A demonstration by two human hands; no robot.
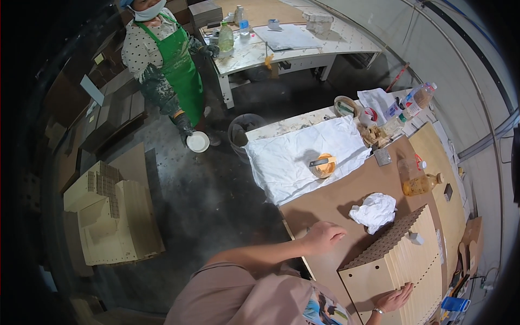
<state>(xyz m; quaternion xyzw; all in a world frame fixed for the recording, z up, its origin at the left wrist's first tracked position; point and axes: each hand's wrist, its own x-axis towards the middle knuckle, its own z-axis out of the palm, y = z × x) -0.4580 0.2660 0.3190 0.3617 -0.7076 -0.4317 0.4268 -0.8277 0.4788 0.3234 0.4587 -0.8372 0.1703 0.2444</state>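
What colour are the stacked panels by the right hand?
The stacked panels are pale tan, clearest in the head view.

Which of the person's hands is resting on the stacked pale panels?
The right hand, with the bracelet, rests flat on the panels; the left hand is curled and off them.

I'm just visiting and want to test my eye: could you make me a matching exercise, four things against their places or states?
1. left hand
2. right hand
3. crumpled cloth
4. orange-stained tub

A. on the spread white sheet
B. touching the stacked panels
C. on the brown board
D. curled inward

Pairs: 1-D, 2-B, 3-C, 4-A.
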